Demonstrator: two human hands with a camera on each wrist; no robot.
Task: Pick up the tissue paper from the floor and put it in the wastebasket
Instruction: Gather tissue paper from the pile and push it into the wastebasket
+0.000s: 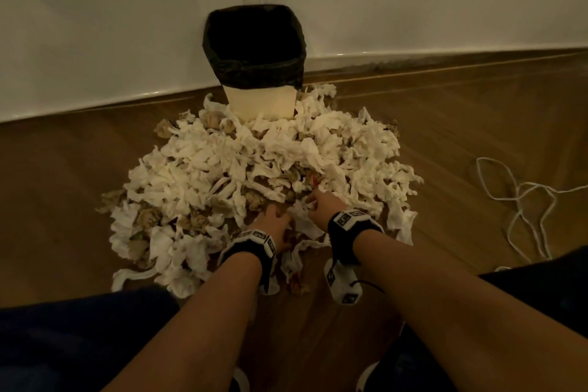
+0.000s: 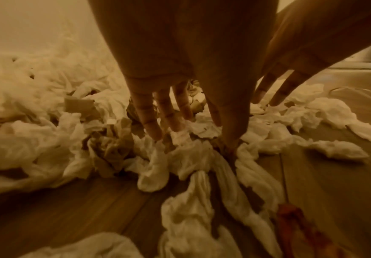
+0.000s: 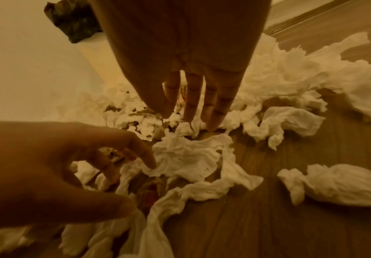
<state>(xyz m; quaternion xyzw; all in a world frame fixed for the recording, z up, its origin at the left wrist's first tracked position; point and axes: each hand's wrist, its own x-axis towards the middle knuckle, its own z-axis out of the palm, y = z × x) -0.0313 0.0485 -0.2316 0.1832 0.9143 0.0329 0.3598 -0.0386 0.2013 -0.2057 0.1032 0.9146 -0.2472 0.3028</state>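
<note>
Two bare forearms reach forward and down; each wrist wears a black band (image 1: 348, 222) with black-and-white coded squares, no legible writing; the left hand (image 1: 276, 222) and right hand (image 1: 319, 205), fingers extended and grasping nothing, touch the near edge of a wide heap of crumpled white tissue paper (image 1: 241, 165) on the wooden floor (image 1: 477, 137); beyond the heap stands the wastebasket (image 1: 259, 99), black-lined, against a white wall (image 1: 95, 25); a white cord (image 1: 521, 197) lies to the right.
</note>
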